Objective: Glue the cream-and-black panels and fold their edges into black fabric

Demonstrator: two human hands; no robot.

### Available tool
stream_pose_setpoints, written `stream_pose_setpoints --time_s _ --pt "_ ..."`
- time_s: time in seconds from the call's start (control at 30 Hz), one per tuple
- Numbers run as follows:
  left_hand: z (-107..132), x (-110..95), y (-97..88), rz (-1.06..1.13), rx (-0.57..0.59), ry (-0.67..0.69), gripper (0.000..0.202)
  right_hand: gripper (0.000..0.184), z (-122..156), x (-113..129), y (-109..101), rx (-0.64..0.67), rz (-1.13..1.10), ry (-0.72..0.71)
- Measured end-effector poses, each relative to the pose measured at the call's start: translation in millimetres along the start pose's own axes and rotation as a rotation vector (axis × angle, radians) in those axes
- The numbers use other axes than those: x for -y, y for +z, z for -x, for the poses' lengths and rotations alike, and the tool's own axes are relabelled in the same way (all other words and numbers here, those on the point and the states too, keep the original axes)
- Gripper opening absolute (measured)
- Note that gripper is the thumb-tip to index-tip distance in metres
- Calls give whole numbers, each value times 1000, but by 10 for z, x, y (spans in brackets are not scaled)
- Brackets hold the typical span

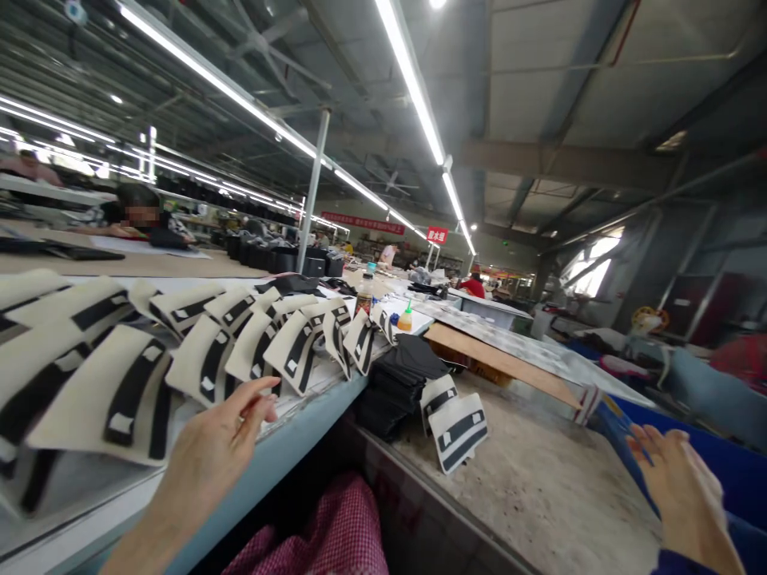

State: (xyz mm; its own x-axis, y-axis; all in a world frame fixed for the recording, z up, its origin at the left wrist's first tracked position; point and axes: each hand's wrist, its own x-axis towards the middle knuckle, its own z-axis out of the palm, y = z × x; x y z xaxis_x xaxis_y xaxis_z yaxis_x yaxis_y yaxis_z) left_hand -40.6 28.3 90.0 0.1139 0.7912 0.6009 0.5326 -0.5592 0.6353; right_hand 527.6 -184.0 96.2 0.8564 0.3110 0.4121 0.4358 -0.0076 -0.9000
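My left hand (219,439) hovers at the front edge of the left table, its index finger and thumb stretched out and slightly apart. I see nothing in it. Closest to it are curved cream panels (197,363) with black strips and small white tabs, standing in overlapping rows. At the far right, my right hand (674,479) is raised beside a blue bin (635,435), fingers spread and holding nothing. Between the hands, two cream panels with dark strips (459,431) lean against a stack of black pieces (395,383) on the worn lower surface.
Behind the panels stand a brown-labelled bottle (364,294) and a small yellow glue bottle (406,317). A brown board (503,363) edges the lower worktop (539,495). A metal post (313,192) rises farther back. A co-worker (137,216) leans over a table at left.
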Motion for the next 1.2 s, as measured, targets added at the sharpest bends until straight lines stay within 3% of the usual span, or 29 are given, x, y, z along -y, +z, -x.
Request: stream_pose_setpoints --time_s 0.07,0.13,0.23,0.33,0.4,0.47,0.7,0.77,0.87,0.97,1.07,1.13,1.17,1.2 --pt "16 48 22 -5 13 -17 43 41 45 -224 358 -15 -65 70" --pt "53 108 91 7 35 -34 45 31 208 -437 861 125 -32 117" --pt "115 150 227 53 88 -41 43 24 522 -605 1713 382 58 35" --pt "152 135 332 114 167 -30 38 26 660 -538 2413 410 176 -139" --pt "162 133 364 148 208 -26 37 41 601 -429 2704 360 284 -249" --pt "167 155 367 166 217 -30 37 47 464 -332 2866 328 393 -313" --pt "169 224 331 190 247 -48 39 15 11 -145 3034 391 492 -523" --pt "146 205 361 201 255 -57 39 15 -34 -26 3047 344 446 -617" --pt "110 117 445 226 244 -65 37 19 41 316 2974 172 311 -793" --pt "123 -94 525 263 210 -50 39 24 409 833 2728 26 144 -1012" --pt "200 -384 549 305 151 28 66 13 1036 1310 2339 88 38 -1237" --pt "273 -537 538 335 124 95 88 23 1423 1463 2081 179 9 -1439" --pt "312 -586 530 364 88 133 80 25 1565 1478 1983 229 -5 -1497" --pt "350 -614 523 390 57 151 50 23 1664 1457 1920 264 -48 -1494"
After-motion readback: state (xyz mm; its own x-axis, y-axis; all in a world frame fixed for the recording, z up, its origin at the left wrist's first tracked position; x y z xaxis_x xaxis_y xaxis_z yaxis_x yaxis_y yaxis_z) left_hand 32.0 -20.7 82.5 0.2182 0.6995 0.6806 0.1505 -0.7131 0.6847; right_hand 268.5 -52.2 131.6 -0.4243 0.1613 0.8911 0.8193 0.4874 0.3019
